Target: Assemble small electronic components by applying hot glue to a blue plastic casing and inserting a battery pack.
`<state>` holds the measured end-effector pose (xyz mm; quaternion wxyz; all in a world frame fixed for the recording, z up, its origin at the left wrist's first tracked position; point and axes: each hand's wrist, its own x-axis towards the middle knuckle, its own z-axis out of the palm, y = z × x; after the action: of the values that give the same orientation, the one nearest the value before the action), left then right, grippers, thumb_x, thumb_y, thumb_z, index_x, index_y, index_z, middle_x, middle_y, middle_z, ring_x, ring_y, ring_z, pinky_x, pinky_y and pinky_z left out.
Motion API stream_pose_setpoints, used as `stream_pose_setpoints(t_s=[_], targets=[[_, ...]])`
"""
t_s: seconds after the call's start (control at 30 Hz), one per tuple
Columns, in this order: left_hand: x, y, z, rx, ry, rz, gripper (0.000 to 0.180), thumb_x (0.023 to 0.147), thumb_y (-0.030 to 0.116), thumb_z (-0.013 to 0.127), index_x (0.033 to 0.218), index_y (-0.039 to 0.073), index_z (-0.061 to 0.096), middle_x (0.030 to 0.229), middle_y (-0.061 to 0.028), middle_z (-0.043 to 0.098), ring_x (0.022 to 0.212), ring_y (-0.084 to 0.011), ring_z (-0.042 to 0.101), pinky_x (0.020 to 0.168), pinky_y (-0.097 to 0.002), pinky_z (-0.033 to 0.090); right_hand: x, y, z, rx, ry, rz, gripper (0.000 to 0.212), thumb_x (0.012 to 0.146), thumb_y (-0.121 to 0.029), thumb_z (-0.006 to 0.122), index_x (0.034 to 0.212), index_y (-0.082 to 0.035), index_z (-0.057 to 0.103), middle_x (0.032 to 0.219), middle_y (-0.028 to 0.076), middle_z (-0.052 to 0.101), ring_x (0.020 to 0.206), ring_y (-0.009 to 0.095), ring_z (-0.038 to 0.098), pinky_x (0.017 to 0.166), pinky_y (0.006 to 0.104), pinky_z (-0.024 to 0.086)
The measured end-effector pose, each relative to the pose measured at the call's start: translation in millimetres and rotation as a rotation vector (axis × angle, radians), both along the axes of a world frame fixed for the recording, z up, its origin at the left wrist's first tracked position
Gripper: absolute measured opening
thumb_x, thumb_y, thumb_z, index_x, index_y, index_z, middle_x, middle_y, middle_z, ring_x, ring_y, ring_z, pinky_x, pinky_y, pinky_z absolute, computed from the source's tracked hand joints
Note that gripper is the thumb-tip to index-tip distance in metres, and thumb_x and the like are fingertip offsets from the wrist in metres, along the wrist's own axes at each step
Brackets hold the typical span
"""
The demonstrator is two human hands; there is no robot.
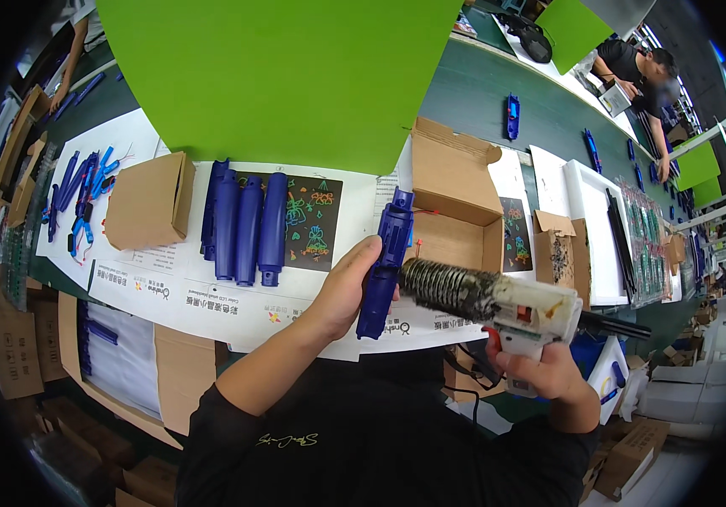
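Workbench; L hand angled up, finger-clamped on blue casing, R hand ditto on gun-shaped tool.

Green bench: white sheets, blue casings on top.

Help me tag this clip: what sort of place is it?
Likely an assembly workshop: blue plastic housings lie grouped together, the right hand grips a glue gun, and a co-worker is nearby.
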<state>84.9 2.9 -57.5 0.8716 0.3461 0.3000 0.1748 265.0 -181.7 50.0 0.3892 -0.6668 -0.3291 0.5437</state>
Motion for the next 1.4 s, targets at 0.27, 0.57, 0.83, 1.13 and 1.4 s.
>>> stream_pose_setpoints(t_s=[0.27,0.57,0.83,1.13,1.4], targets=[[4,-7,-7,0.039,-0.003,-0.054,0.039,0.097,0.043,0.035,0.104,0.008,0.05,0.082,-0.0077,0.06,0.069,-0.0141,0.059,0.057,-0.0294,0.05,6,14,-3,0.111,-0.041,-0.183,0.03,0.072,-0.007,0.058,0.1,0.002,0.053,0.079,0.008,0.057,0.065,0.015,0.055,0.058,0.0286,0.044],[6,-6,-6,0.097,0.03,-0.024,0.038,0.098,0.04,0.034,0.107,0.008,0.052,0.081,-0.0057,0.059,0.067,-0.0111,0.057,0.059,-0.0263,0.049,18,21,-2,0.179,-0.01,-0.077,0.033,0.076,-0.001,0.057,0.108,0.002,0.053,0.095,0.007,0.061,0.086,0.013,0.056,0.075,0.0278,0.046],[4,-9,-8,0.115,0.035,-0.014,0.036,0.099,0.039,0.034,0.103,0.007,0.052,0.079,-0.0047,0.059,0.065,-0.0088,0.055,0.061,-0.0225,0.047,16,16,-3,0.229,-0.003,-0.022,0.045,0.078,-0.008,0.057,0.119,0.006,0.047,0.107,0.016,0.059,0.1,0.025,0.059,0.08,0.035,0.051],[2,-1,-5,-0.038,-0.113,0.047,0.04,0.098,0.041,0.035,0.107,0.006,0.05,0.078,-0.0059,0.059,0.06,-0.0124,0.055,0.052,-0.0276,0.048,22,-4,0,0.283,0.121,-0.371,0.062,0.07,-0.026,0.066,0.116,0.01,0.045,0.095,0.024,0.06,0.09,0.038,0.063,0.062,0.0439,0.058],[-66,58,20,0.004,-0.427,0.357,0.052,0.099,0.039,0.028,0.134,0.002,0.033,0.081,-0.006,0.045,0.065,-0.0147,0.044,0.045,-0.0254,0.041,158,-115,-55,0.251,0.029,-0.992,0.044,0.086,-0.022,0.05,0.121,0.004,0.047,0.107,0.021,0.061,0.089,0.029,0.065,0.063,0.0318,0.058]])
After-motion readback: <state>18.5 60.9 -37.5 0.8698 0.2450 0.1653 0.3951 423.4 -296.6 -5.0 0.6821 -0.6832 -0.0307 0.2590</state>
